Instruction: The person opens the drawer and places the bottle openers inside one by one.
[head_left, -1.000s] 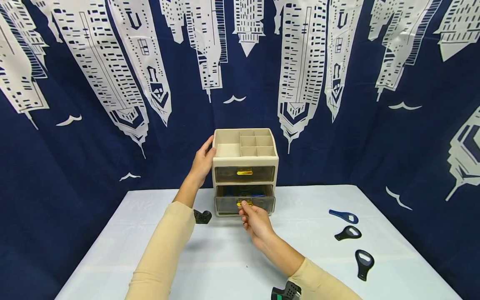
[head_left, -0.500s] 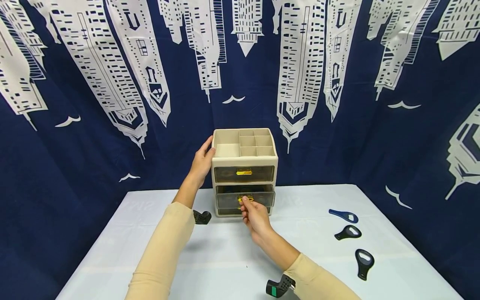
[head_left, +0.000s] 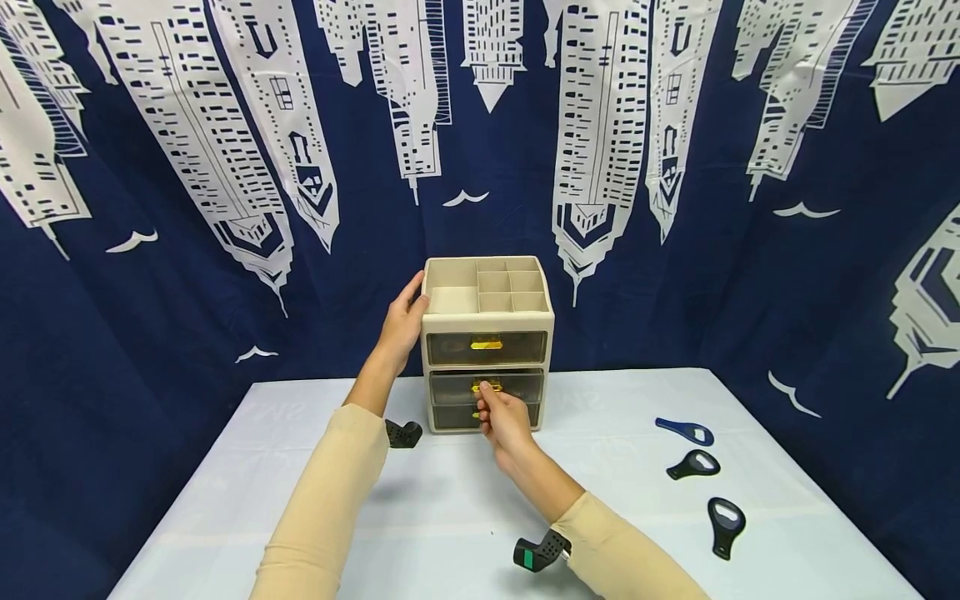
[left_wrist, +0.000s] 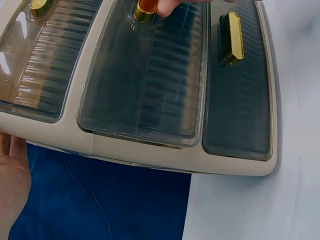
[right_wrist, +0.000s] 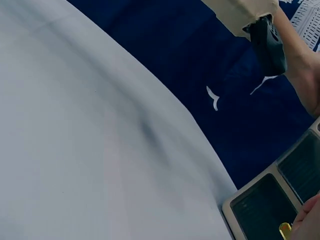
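A cream desktop organizer (head_left: 487, 320) with smoky clear drawers stands at the far side of the table. My left hand (head_left: 402, 325) rests against its left side, fingers extended along the wall. With thumb and fingers, my right hand (head_left: 512, 427) pinches the gold handle (left_wrist: 145, 14) of the middle drawer (head_left: 450, 387). That drawer's front juts slightly out of the frame in the left wrist view. Above it, the top drawer (head_left: 450, 348) is closed; the bottom drawer (left_wrist: 235, 110) is closed too. The middle drawer's contents cannot be made out now.
On the white table (head_left: 600, 500), to the right, lie a blue bottle opener (head_left: 671, 426) and two black ones, one behind (head_left: 679, 471) and one nearer (head_left: 722, 546). A navy curtain (head_left: 360, 292) with white buildings hangs right behind the organizer.
My right hand has moved away from me, pushing the middle drawer from well out to almost flush. Blue items seen inside it earlier are now hidden. The left hand has stayed put.
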